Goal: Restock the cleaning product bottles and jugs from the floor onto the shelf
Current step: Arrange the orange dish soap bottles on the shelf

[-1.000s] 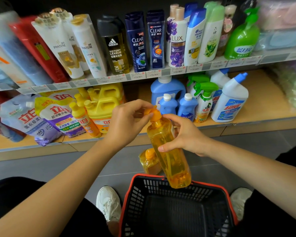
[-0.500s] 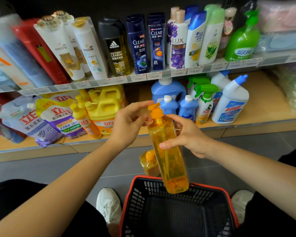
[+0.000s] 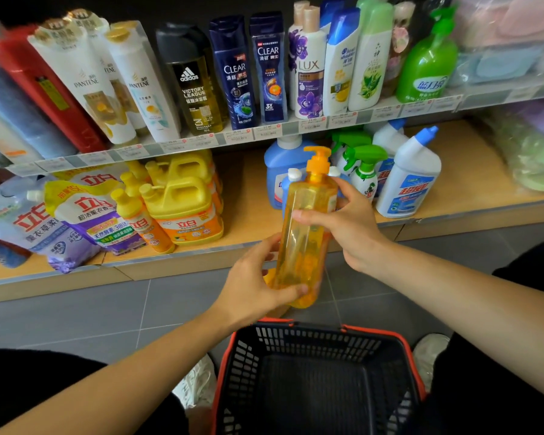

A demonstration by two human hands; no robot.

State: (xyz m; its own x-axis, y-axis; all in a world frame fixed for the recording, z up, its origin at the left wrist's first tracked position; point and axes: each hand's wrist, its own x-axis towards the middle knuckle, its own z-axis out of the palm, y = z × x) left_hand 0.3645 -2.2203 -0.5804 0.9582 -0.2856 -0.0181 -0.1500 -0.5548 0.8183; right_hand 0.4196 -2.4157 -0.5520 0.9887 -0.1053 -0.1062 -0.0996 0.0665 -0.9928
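I note the pump bottle (image 3: 307, 227) is clear amber plastic, glossy, with an opaque orange plastic pump. The basket (image 3: 321, 381) is matt black plastic lattice with an orange-red rim. The lower shelf (image 3: 465, 186) shows a smooth pale wood-look board behind a metal-looking edge strip. The yellow jugs (image 3: 182, 199) are opaque plastic with a dull sheen; the refill pouches (image 3: 85, 215) are shiny printed film. The floor (image 3: 85, 312) is matt grey tile.

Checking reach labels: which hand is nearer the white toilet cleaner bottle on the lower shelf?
Right. The right hand grips the orange pump bottle just left of the white toilet cleaner bottle; the left hand holds its base, lower and farther left.
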